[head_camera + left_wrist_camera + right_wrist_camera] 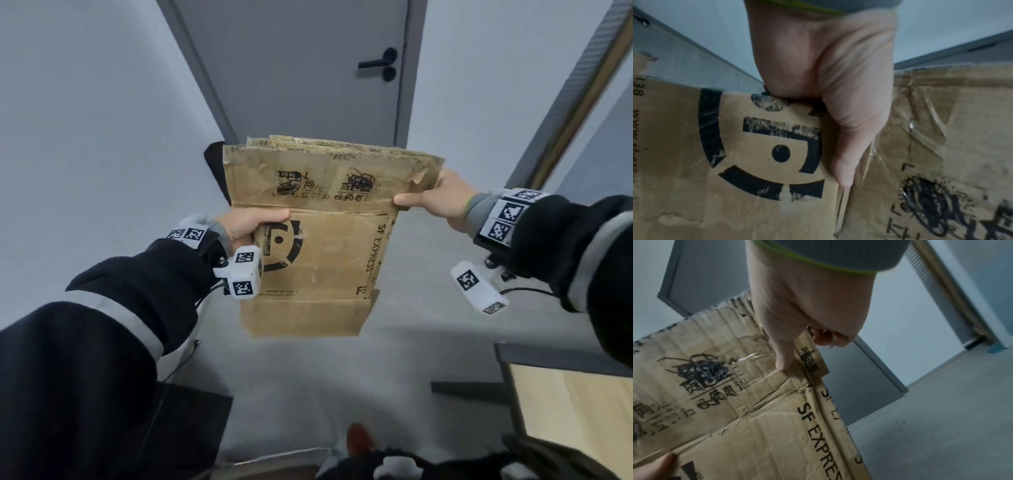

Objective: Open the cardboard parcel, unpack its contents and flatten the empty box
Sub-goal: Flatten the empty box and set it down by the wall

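A worn brown cardboard box (pixel 322 246), pressed flat, hangs upright in the air in front of me, with black courier print and old tape on it. My left hand (pixel 250 224) grips its left edge, thumb across the front over the round black logo (pixel 764 146), fingers hidden behind. My right hand (pixel 435 202) pinches the right edge at the flap crease, thumb on the front face (pixel 783 360) and fingers curled behind. Both flap ends lie in line with the panels. The box (pixel 748 410) fills the lower left of the right wrist view. No contents show.
A grey door (pixel 301 68) with a black handle (pixel 376 63) stands straight ahead behind the box. Pale walls close in on the left. A wooden cabinet or table corner (pixel 565 383) sits at lower right, and grey floor (pixel 342 370) lies below.
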Tool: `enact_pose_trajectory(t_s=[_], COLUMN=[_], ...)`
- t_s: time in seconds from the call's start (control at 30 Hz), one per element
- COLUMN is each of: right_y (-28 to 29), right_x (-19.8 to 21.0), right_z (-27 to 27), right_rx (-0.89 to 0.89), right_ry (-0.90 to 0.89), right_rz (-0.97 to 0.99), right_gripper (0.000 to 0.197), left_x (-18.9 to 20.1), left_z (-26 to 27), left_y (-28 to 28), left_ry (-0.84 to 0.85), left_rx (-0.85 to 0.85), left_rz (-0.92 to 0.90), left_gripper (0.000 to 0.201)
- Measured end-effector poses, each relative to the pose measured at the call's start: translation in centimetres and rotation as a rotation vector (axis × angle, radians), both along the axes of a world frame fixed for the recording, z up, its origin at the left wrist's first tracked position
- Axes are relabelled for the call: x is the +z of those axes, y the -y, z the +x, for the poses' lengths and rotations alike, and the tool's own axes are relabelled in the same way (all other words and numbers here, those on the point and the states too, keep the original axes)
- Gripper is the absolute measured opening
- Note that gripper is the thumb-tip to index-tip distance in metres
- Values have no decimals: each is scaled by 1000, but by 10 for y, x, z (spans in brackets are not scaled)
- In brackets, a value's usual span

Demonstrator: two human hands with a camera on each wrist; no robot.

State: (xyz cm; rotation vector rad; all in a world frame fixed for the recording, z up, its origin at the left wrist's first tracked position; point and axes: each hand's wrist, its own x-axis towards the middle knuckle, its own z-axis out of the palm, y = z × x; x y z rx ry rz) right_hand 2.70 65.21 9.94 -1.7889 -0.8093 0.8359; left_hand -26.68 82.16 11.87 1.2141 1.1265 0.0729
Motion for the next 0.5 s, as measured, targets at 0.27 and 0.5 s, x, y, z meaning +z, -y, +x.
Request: enact_pose_trajectory(t_s=[0.27,0.5], right_y=[-164,-299], right_x=[3,-21], right_z=[-60,-92], right_rx=[302,498], right_ry=[-254,-314], right_rz=[22,-7], right_gripper=[33,27], left_x=[-19,-46], left_z=[-102,-161], left_y=[-74,-132], left_ry=[165,154], left_rx=[348,582], left_rz=[32,121], left_gripper=[49,67])
